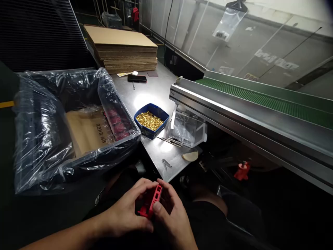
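Between my hands, above my lap, is a red plastic housing (155, 198) with rectangular cutouts along its narrow side. My left hand (127, 208) grips it from the left, fingers over the top and thumb below. On the other side my right hand (173, 211) holds it, with the thumb pressed on its near face. Part of the housing is hidden by my fingers. Beyond them, on the metal table (153, 152), stands a blue bin (148, 133) filled with small gold-coloured metal pieces (150, 121). A small metal tool (166, 164) lies near the table's front edge.
A plastic-lined crate (122, 141) with brown paper and red parts stands left. Stacked cardboard sheets (125, 38) and a phone (137, 79) lie farther back. A clear box (186, 128) sits beside the bin. The green conveyor (249, 93) runs along the right.
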